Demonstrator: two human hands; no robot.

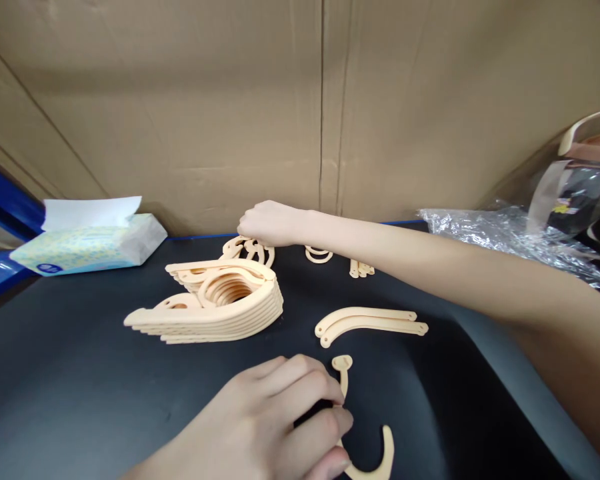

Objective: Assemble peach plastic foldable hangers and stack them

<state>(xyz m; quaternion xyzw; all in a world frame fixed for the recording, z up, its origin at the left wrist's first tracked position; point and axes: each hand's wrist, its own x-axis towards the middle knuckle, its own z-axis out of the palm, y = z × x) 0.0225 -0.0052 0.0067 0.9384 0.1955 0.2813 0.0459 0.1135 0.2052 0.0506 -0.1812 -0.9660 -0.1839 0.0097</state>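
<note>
Low in the view, my left hand (300,413) is closed around the middle of a cream plastic hanger hook (388,447). The hook's round flat end and its curved tip stick out past the fingers. My right arm stretches across to the far edge, where my right hand (271,223) is curled down over a pile of cream curved pieces (263,253). Its fingertips are hidden, so what they grip cannot be made out. Two curved cream hanger arms (373,323) lie side by side beyond my left hand. To the left stands a neat stack of cream folding hangers (220,307).
Beneath my right forearm lie some ring-like cream pieces (319,255) and several short cream strips (361,269). A tissue pack (95,240) sits at the back left. Crumpled clear plastic (510,237) and a transparent bag (580,193) occupy the right. Cardboard (205,120) walls the back.
</note>
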